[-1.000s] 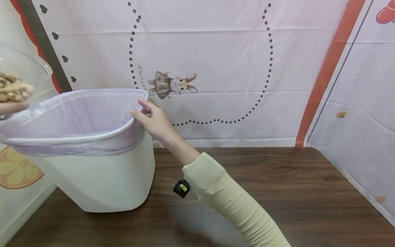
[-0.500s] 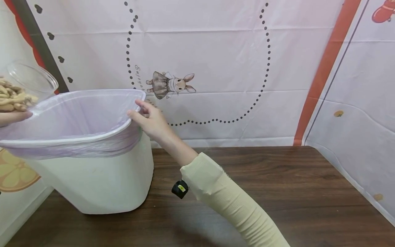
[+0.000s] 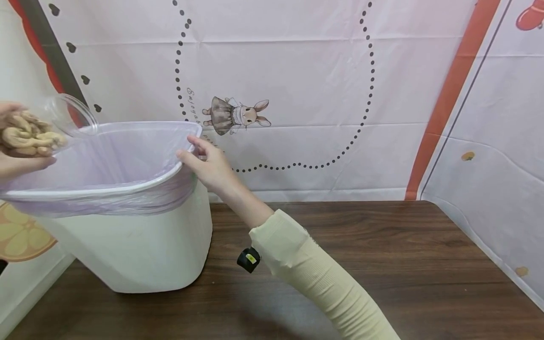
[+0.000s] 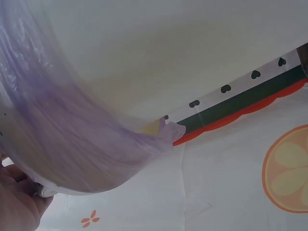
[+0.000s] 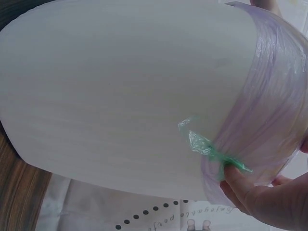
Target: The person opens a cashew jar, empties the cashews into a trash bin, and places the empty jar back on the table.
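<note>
A white bin (image 3: 140, 245) lined with a pale purple bag (image 3: 110, 156) stands tilted on the left of a dark wooden table (image 3: 382, 264). My right hand (image 3: 210, 165) grips the bin's right rim, thumb over the edge; in the right wrist view its fingers (image 5: 255, 197) press the bag beside a green tie (image 5: 207, 147). My left hand (image 3: 14, 163) at the far left holds a clear container (image 3: 72, 115) tipped toward the bin's mouth, with beige knobbly pieces (image 3: 29, 137) inside. The left wrist view shows the bag (image 4: 72, 144) and part of that hand (image 4: 17, 199).
A pink printed cloth with a rabbit figure (image 3: 238, 115) and dotted lines hangs behind the table. An orange stripe (image 3: 446, 104) runs down at right. The wall cloth meets the table's right edge. My right arm's pale yellow sleeve (image 3: 323, 283) crosses the table.
The clear container in my left hand has come right and down over the bin's left rim and tipped further. My right hand has stayed on the rim.
</note>
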Tool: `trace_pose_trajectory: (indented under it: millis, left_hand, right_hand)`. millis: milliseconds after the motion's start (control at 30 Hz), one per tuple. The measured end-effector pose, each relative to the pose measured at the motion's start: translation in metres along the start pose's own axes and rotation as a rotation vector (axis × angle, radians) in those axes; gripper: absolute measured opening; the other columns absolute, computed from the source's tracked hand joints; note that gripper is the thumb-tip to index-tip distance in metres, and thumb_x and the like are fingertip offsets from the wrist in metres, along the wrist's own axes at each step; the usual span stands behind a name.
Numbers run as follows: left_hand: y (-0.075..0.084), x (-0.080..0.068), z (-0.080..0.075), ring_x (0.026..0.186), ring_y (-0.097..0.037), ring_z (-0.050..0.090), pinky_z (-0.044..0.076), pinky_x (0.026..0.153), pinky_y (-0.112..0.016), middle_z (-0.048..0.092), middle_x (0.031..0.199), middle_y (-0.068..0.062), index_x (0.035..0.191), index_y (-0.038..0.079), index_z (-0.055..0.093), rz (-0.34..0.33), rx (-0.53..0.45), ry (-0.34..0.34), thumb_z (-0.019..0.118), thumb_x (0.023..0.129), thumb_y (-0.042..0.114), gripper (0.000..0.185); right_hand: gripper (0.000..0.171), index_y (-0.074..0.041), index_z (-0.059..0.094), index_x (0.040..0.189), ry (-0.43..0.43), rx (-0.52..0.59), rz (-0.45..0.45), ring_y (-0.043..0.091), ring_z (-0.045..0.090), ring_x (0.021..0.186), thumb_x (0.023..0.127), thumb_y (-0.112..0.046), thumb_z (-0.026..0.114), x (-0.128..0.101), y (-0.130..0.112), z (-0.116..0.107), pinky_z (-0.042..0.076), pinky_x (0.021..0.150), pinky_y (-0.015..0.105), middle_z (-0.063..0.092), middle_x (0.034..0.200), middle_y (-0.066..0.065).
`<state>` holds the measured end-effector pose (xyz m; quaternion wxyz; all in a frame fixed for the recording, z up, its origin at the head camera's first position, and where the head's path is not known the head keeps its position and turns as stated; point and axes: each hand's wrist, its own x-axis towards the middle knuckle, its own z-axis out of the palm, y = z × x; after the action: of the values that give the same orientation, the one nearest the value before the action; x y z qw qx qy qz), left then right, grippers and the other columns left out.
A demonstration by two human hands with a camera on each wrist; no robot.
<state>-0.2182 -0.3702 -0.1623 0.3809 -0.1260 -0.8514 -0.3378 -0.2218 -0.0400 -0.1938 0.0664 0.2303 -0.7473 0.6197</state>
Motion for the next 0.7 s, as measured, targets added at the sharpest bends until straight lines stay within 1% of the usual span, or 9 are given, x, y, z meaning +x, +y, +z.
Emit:
trace_pose_trajectory:
  millis: [167,300,433,467,533,567,600,667,700]
  left_hand:
    - [0.0,-0.002,0.001,0.099,0.015,0.032,0.018,0.096,-0.009,0.035,0.1,0.033,0.137,0.03,0.034,0.031,0.095,-0.001,0.069,0.064,-0.005,0.088]
    - [0.002,-0.002,0.0,0.1,0.019,0.031,0.017,0.097,-0.009,0.034,0.098,0.036,0.137,0.028,0.037,0.077,0.144,-0.001,0.073,0.06,-0.004,0.092]
    - [0.005,-0.002,-0.001,0.101,0.02,0.029,0.017,0.098,-0.009,0.038,0.104,0.034,0.135,0.015,0.043,0.166,0.173,0.032,0.074,0.058,-0.001,0.085]
    - [0.007,-0.002,-0.001,0.102,0.02,0.028,0.017,0.098,-0.011,0.045,0.11,0.026,0.134,0.01,0.044,0.187,0.176,0.034,0.074,0.058,-0.001,0.083]
    - [0.013,-0.003,-0.002,0.115,0.007,0.034,0.018,0.104,-0.018,0.054,0.118,0.003,0.133,0.002,0.042,0.21,0.211,0.016,0.073,0.059,-0.002,0.081]
    - [0.016,-0.003,-0.002,0.12,-0.001,0.034,0.017,0.106,-0.024,0.053,0.122,-0.011,0.133,0.0,0.041,0.209,0.23,0.003,0.073,0.059,-0.002,0.08]
    - [0.019,-0.003,-0.002,0.124,-0.012,0.035,0.016,0.108,-0.029,0.053,0.122,-0.016,0.132,-0.002,0.041,0.206,0.244,-0.012,0.072,0.058,-0.004,0.08]
    - [0.026,-0.003,-0.002,0.125,-0.033,0.032,0.014,0.109,-0.04,0.042,0.12,-0.04,0.132,-0.004,0.04,0.205,0.279,-0.04,0.069,0.056,-0.009,0.082]
    - [0.028,-0.004,-0.002,0.123,-0.041,0.03,0.013,0.108,-0.044,0.042,0.118,-0.04,0.131,-0.004,0.04,0.206,0.289,-0.042,0.068,0.055,-0.01,0.082]
  right_hand:
    - [0.052,-0.012,0.044,0.135,0.003,0.007,-0.006,0.009,0.05,0.092,0.088,-0.028,0.058,-0.001,0.0,0.0,0.045,0.071,0.017,0.053,0.105,0.002]
    - [0.052,-0.012,0.044,0.135,0.005,0.006,-0.004,0.01,0.05,0.095,0.088,-0.029,0.058,-0.001,-0.001,0.001,0.045,0.072,0.017,0.053,0.106,0.003]
    - [0.052,-0.012,0.043,0.135,0.0,0.007,-0.003,0.011,0.051,0.098,0.088,-0.029,0.058,-0.001,-0.002,0.003,0.045,0.073,0.017,0.054,0.107,0.003]
    - [0.053,-0.012,0.043,0.135,-0.001,0.008,-0.004,0.011,0.051,0.098,0.088,-0.029,0.058,-0.001,-0.002,0.003,0.045,0.073,0.017,0.054,0.108,0.003]
    - [0.052,-0.012,0.043,0.135,-0.001,0.009,-0.005,0.01,0.051,0.097,0.088,-0.03,0.058,-0.001,-0.002,0.003,0.045,0.074,0.017,0.054,0.108,0.003]
    - [0.052,-0.012,0.043,0.135,0.002,0.009,-0.006,0.01,0.05,0.096,0.088,-0.029,0.057,-0.001,-0.002,0.002,0.045,0.074,0.017,0.054,0.108,0.004]
    - [0.052,-0.012,0.044,0.135,0.004,0.008,-0.006,0.01,0.05,0.096,0.088,-0.029,0.057,-0.002,-0.001,0.002,0.044,0.075,0.017,0.054,0.108,0.004]
    - [0.052,-0.012,0.044,0.135,0.009,0.006,-0.008,0.01,0.05,0.095,0.088,-0.029,0.057,-0.002,-0.001,0.001,0.044,0.075,0.017,0.054,0.107,0.004]
    - [0.052,-0.012,0.044,0.135,0.011,0.005,-0.008,0.009,0.05,0.095,0.088,-0.029,0.058,-0.002,-0.001,0.001,0.044,0.075,0.017,0.054,0.106,0.003]
